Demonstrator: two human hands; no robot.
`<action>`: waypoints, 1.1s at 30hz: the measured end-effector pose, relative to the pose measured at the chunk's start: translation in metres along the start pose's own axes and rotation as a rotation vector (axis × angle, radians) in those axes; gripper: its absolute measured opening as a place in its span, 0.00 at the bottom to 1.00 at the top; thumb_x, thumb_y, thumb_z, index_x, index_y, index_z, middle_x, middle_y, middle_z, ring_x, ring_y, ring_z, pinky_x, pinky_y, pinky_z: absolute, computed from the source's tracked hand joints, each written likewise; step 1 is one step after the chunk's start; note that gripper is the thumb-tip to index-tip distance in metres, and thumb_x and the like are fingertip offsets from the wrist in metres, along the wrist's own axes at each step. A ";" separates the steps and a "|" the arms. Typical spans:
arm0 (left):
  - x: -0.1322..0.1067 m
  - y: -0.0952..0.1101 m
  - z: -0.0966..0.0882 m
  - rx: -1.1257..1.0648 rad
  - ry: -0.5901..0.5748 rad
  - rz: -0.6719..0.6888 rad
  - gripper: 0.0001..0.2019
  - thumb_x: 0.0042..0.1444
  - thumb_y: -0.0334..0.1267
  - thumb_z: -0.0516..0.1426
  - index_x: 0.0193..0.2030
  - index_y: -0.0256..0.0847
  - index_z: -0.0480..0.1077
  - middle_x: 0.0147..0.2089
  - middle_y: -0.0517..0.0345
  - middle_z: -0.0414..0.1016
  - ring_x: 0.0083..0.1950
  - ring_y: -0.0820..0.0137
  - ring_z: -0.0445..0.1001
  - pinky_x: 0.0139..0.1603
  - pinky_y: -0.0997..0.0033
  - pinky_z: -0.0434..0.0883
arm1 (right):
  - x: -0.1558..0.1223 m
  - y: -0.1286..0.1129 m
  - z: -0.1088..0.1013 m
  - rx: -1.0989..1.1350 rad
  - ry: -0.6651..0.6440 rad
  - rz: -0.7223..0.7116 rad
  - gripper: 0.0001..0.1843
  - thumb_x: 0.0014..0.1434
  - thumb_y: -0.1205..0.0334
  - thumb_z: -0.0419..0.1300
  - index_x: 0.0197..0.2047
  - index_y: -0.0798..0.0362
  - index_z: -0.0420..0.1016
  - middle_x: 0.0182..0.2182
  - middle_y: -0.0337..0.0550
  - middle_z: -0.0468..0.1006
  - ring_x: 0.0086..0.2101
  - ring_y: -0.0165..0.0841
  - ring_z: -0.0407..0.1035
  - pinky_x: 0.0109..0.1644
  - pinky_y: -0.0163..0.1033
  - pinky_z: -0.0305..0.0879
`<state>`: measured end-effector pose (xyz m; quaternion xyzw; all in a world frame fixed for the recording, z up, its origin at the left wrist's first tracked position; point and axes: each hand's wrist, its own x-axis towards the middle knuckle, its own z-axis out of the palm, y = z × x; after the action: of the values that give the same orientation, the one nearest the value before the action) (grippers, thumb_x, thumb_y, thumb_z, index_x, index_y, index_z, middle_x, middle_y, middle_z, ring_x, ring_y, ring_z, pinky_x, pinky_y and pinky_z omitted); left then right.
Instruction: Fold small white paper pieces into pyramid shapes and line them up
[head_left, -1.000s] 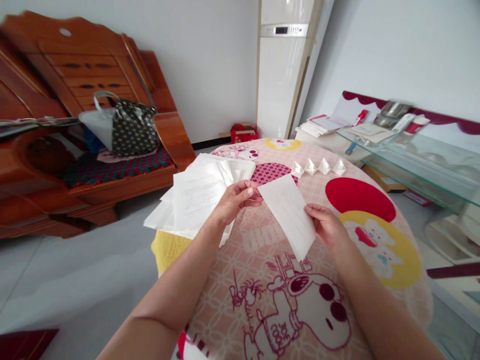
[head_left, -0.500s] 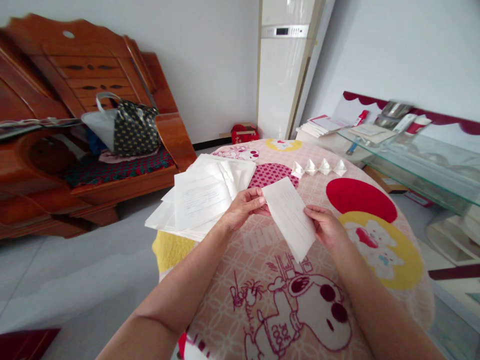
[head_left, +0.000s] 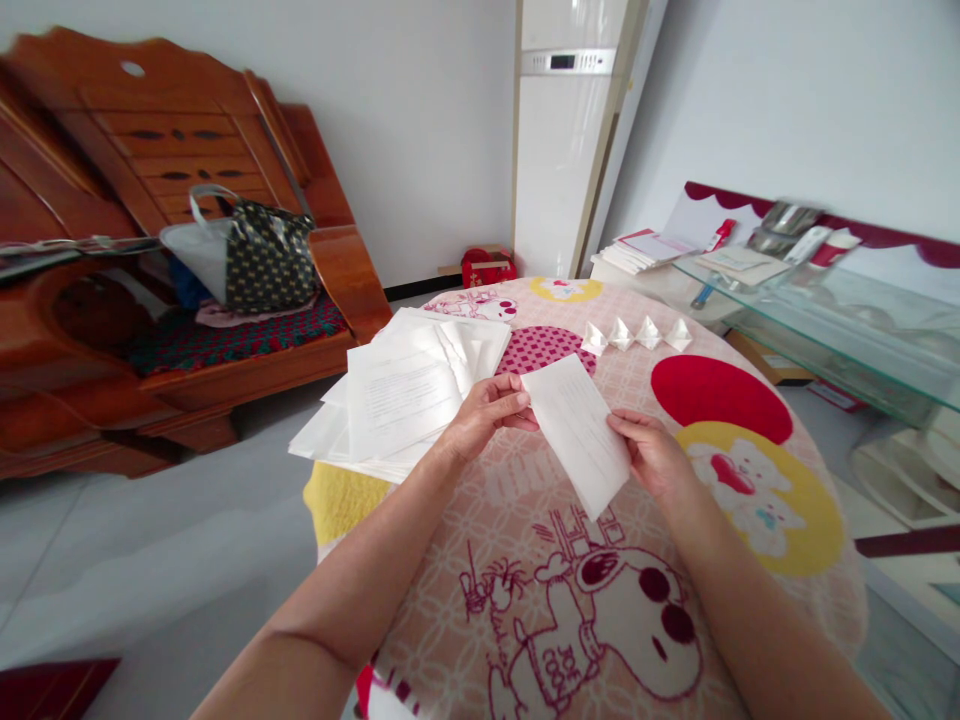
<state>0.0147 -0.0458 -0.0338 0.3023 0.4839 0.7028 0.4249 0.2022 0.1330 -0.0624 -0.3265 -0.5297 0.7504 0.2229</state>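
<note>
Now that the left hand (head_left: 480, 415) has edged onto its corner, it and the right hand (head_left: 654, 457) are pinching the folded paper (head_left: 577, 432).

Soft, even daylight fills the room, bright enough that the pale walls look nearly blown out; where it comes from cannot be told. The white folded sheet of paper (head_left: 577, 430) is so bright that its print barely reads. Shadows are faint, only a mild darkening on the pink cartoon-printed quilted cloth (head_left: 525, 560). The glossy reddish-brown carved wooden bench (head_left: 150, 180) carries broad sheen, and the clear glass shelf (head_left: 862, 330) throws pale reflections. Toward the edges, straight lines bend: the tall white standing air conditioner (head_left: 559, 160) leans. The steel pots (head_left: 784, 225) look smeared and soft.
</note>
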 end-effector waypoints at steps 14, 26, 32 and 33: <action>0.003 -0.003 -0.002 0.050 0.224 0.011 0.17 0.42 0.36 0.65 0.42 0.35 0.78 0.35 0.54 0.82 0.31 0.68 0.79 0.33 0.72 0.76 | -0.005 -0.002 0.004 -0.080 -0.073 -0.055 0.16 0.39 0.51 0.77 0.28 0.50 0.82 0.28 0.40 0.83 0.30 0.37 0.74 0.36 0.41 0.66; 0.001 0.005 -0.028 0.030 -0.051 -0.166 0.21 0.41 0.36 0.74 0.44 0.34 0.80 0.39 0.47 0.84 0.35 0.68 0.82 0.36 0.73 0.75 | -0.018 -0.009 0.005 -0.197 -0.330 0.164 0.16 0.43 0.51 0.75 0.30 0.54 0.83 0.24 0.41 0.80 0.23 0.30 0.68 0.29 0.35 0.59; -0.003 0.012 -0.024 0.105 -0.044 -0.185 0.15 0.46 0.38 0.72 0.40 0.36 0.80 0.35 0.51 0.84 0.30 0.71 0.79 0.31 0.74 0.73 | -0.019 -0.007 0.009 -0.421 -0.521 0.079 0.17 0.51 0.49 0.69 0.23 0.53 0.77 0.19 0.37 0.73 0.21 0.29 0.62 0.27 0.36 0.55; -0.004 0.014 -0.020 0.142 -0.030 -0.196 0.13 0.46 0.40 0.71 0.37 0.36 0.80 0.32 0.53 0.83 0.28 0.72 0.78 0.29 0.75 0.72 | -0.020 -0.007 0.011 -0.502 -0.544 0.030 0.17 0.53 0.49 0.68 0.22 0.53 0.76 0.19 0.37 0.72 0.21 0.29 0.62 0.27 0.36 0.55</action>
<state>-0.0046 -0.0606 -0.0279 0.2933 0.5533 0.6174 0.4761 0.2083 0.1148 -0.0483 -0.1674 -0.7322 0.6597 -0.0243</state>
